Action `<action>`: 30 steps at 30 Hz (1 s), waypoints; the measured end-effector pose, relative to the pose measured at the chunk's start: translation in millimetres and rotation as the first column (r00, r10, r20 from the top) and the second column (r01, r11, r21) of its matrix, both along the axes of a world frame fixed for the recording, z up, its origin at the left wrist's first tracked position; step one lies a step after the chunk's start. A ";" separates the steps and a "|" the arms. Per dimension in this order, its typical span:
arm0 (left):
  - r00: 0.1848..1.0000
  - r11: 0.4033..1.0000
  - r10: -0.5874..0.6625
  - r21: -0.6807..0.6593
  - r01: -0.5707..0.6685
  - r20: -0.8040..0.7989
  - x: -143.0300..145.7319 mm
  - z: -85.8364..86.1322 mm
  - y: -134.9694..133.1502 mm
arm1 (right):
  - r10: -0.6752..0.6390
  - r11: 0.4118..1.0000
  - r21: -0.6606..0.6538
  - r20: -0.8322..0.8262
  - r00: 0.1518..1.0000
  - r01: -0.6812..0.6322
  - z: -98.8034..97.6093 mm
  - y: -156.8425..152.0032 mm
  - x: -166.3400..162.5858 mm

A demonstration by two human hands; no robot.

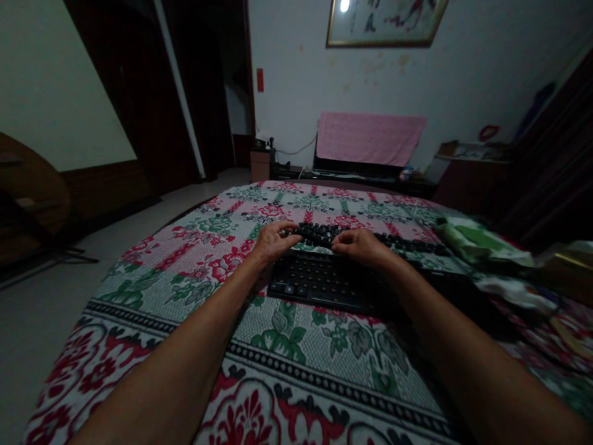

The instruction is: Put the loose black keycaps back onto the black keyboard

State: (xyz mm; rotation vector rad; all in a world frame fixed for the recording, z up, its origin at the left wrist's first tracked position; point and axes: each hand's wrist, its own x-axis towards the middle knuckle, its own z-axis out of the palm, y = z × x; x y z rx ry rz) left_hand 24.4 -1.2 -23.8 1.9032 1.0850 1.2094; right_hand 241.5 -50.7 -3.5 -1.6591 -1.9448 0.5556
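Note:
A black keyboard [319, 281] lies on the patterned cloth in front of me, most of its keycaps off and rows of small key posts showing. Behind it, loose black keycaps [393, 241] are strewn in a long heap. Between my two hands, over the heap's left part, is a long dark bar-shaped keycap [314, 236]. My left hand [277, 240] has thumb and fingers closed at its left end. The right hand [356, 245] pinches at its right end, with the fingertips partly hidden. My right forearm covers part of the keyboard's right side.
The flowered cloth [185, 278] covers a round-edged table. On the right are a green and white packet [482, 241] and a crumpled white thing [516, 293]. Beyond the table, a pink cloth [370, 137] drapes over a screen on a low cabinet. A round wooden piece [32, 185] leans at left.

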 end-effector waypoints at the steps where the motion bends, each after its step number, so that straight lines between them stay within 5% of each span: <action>1: 0.999 0.999 -0.052 -0.012 0.052 -0.015 0.7 1.8 -3.5 | 0.013 0.999 -0.035 -0.053 0.998 -0.015 0.2 -4.9 2.1; 9: 0.893 0.858 -0.450 -0.279 0.431 -0.005 4.9 28.3 -32.9 | 0.028 0.975 -0.199 -0.336 0.942 -0.101 13.0 -50.6 8.6; 20: 0.890 0.841 -0.455 -0.346 0.416 -0.035 14.2 30.2 -41.6 | 0.046 0.958 -0.247 -0.361 0.931 -0.143 0.0 -73.6 19.9; 30: 0.935 0.808 -0.346 -0.530 0.259 -0.071 13.0 30.6 -38.6 | 0.089 0.996 0.015 -0.093 0.992 -0.088 2.7 -75.7 0.2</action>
